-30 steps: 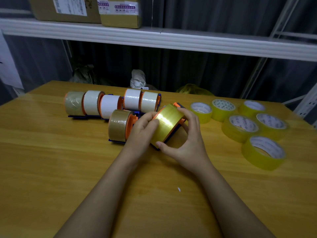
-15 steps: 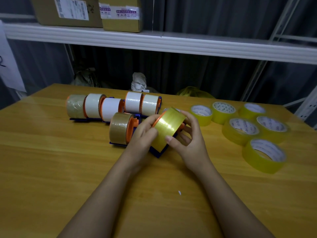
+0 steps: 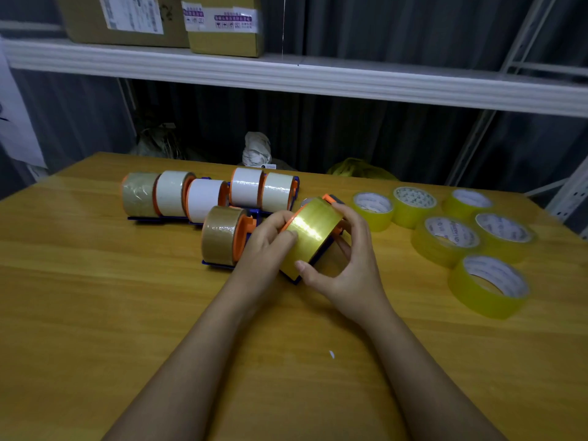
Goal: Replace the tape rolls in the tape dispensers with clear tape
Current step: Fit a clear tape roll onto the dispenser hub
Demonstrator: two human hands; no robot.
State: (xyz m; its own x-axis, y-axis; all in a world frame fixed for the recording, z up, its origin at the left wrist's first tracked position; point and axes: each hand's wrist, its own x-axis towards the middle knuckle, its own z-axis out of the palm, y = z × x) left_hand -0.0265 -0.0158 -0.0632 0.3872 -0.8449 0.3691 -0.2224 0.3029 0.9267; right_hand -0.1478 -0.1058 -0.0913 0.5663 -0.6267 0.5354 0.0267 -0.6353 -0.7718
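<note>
both forearms reach out over the wooden table [image 3: 95,313], meeting at a yellowish clear tape roll [image 3: 313,232] that sits tilted on a blue and orange dispenser [image 3: 318,256] near the middle. the left hand [image 3: 265,246] comes in from the left, its fingers [image 3: 286,238] curled against the near face of the roll and the orange hub edge. the right hand [image 3: 353,259] cups the roll from the right, thumb on the lower edge and the other fingers wrapped over the top, so both hands are gripping this 1 roll. just left of it, touching the left hand, stands a dispenser with a brown roll [image 3: 221,238]. behind, a row of 5 loaded dispensers [image 3: 206,197] carries 1 brownish and 4 white rolls. to the right, well apart from the hands, 6 loose clear tape rolls [image 3: 448,237] lie flat on the table. above, a white shelf [image 3: 286,78] holds 2 cardboard boxes [image 3: 127,20]
</note>
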